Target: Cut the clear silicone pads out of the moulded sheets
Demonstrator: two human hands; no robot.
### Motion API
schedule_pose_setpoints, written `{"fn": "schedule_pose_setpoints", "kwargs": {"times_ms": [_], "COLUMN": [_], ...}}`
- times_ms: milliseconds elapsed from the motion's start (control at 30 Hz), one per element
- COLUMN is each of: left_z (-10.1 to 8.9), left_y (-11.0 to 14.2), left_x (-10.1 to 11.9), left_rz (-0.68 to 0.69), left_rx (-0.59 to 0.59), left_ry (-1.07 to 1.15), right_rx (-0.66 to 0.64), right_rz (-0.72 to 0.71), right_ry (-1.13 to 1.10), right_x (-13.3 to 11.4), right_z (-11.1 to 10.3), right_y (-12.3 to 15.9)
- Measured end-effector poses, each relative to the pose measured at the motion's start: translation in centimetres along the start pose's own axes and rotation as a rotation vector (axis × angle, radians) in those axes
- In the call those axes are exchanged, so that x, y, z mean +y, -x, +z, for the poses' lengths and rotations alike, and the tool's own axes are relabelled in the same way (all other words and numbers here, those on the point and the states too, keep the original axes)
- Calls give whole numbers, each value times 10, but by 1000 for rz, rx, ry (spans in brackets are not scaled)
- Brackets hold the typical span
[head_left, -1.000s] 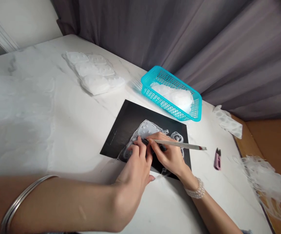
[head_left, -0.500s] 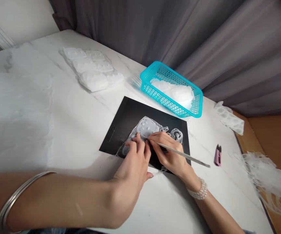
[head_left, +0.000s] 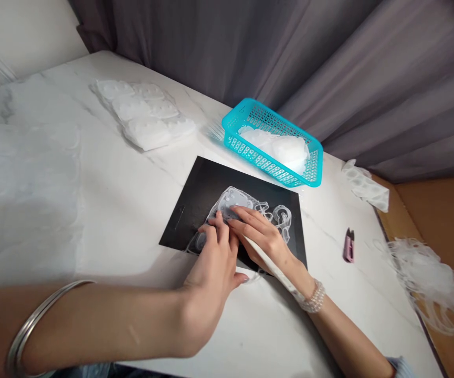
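Observation:
A clear moulded plastic piece with raised round bumps and wavy trimmed edges lies on a black card. My left hand comes in from the left, its fingertips pressed on the plastic's lower left part. My right hand lies beside it, with its fingers stretched over the plastic. Tucked in that hand is a slim pale craft tool, its shaft running back along my wrist. The tool's tip is hidden under my fingers.
A turquoise plastic basket holding white plastic stands behind the card. Moulded white sheets lie at back left. A pink snipping tool, a plastic strip and a heap of scraps lie to the right, on and past the marble table.
The slim tool has swung from pointing right to lying back along my right wrist. My right fingers have spread forward over the plastic. The whole view has shifted slightly.

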State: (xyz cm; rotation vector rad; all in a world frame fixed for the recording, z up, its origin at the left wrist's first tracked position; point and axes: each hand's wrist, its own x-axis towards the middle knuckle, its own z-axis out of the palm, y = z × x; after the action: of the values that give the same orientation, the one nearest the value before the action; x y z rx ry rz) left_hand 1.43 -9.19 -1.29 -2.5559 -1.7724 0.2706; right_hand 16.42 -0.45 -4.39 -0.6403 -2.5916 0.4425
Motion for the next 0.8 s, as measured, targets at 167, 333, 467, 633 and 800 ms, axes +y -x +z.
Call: {"fn": "schedule_pose_setpoints", "kwargs": {"times_ms": [167,333,467,633,800], "left_z": [4,-3,-2,-3,-29], "left_y": [-1,-2,-5,-7,-31], "left_x": [0,-3,-2,-3,-37], "left_rz": [16,48,21,29,61], "left_rx": [18,-5,-27,-18,123], "left_ry": [-50,-221,-174,-96,429], "right_rx": [-67,48,398,561,484], "right_rz": [38,125,534,807,746], "right_ry": [20,-192,-487,-852,-864], "right_x": [-7,-10,31,78,39], "right_z": [-5,-13,-44,-86,-92], "right_y": [-7,-24,-33,-22,-25]}}
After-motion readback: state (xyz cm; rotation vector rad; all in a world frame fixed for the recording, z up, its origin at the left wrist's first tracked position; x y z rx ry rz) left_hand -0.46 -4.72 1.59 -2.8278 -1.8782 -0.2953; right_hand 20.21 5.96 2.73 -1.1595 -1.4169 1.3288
